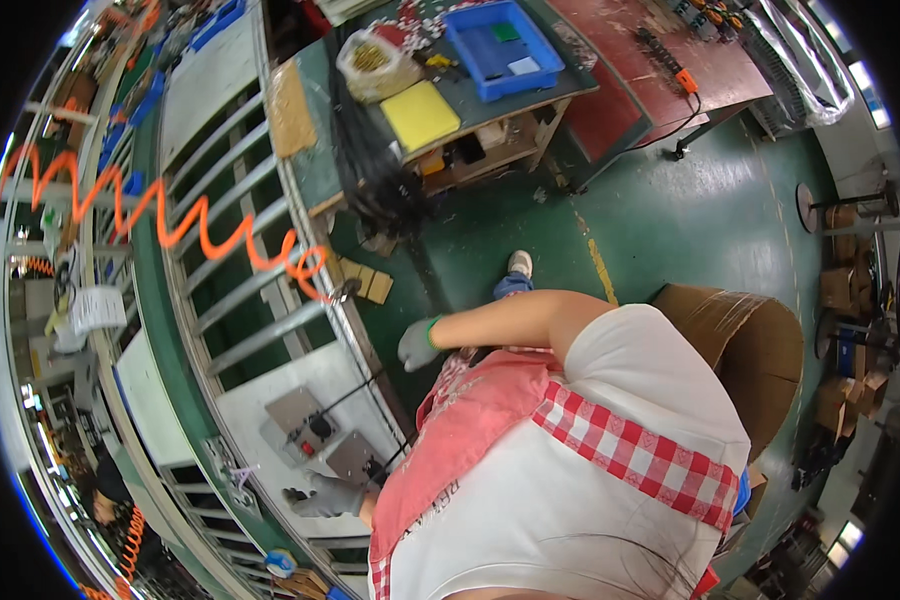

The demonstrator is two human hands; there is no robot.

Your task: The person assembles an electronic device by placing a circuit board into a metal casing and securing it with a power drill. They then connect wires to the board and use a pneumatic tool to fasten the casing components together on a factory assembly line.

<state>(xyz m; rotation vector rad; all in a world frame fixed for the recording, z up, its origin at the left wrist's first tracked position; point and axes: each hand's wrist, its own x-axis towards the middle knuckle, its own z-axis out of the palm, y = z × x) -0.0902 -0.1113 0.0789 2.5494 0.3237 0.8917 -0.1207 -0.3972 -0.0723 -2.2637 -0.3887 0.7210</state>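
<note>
My left hand (pixel 328 496), in a grey glove, is over the metal rail frame at the lower left. Its fingers reach out, apart at the tips, beside two grey metal boxes (pixel 353 457) with black knobs. Nothing shows in its grasp. Bent across in front of my apron (pixel 490 400), the right arm ends in my right hand (pixel 417 345), in a grey glove with a green cuff. That hand is above the green floor, clear of the rails; its fingers are turned away and mostly hidden.
A roller conveyor frame (pixel 260 330) runs along the left, crossed by an orange coiled hose (pixel 185 225). Ahead stands a workbench holding a blue tray (pixel 500 50), a bag of small yellowish parts (pixel 375 62) and black cables (pixel 370 160). A large cardboard box (pixel 770 360) is at my right.
</note>
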